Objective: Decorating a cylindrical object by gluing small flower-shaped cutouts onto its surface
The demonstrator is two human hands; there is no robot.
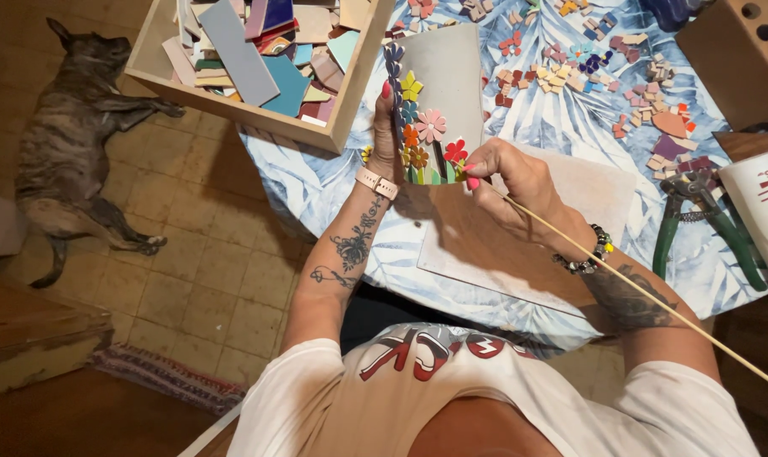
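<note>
My left hand grips the left edge of a grey rectangular board, tilted up off the table. Mosaic flowers in pink, yellow, orange and red are stuck along the board's lower left part. My right hand pinches a long thin wooden stick, its tip at the red flower near the board's bottom edge. The stick runs back past my right wrist to the lower right.
A wooden box of coloured tile pieces sits at the table's top left. Loose mosaic bits lie on the blue leaf-patterned cloth. Green-handled nippers and a white container are on the right. A dog lies on the floor.
</note>
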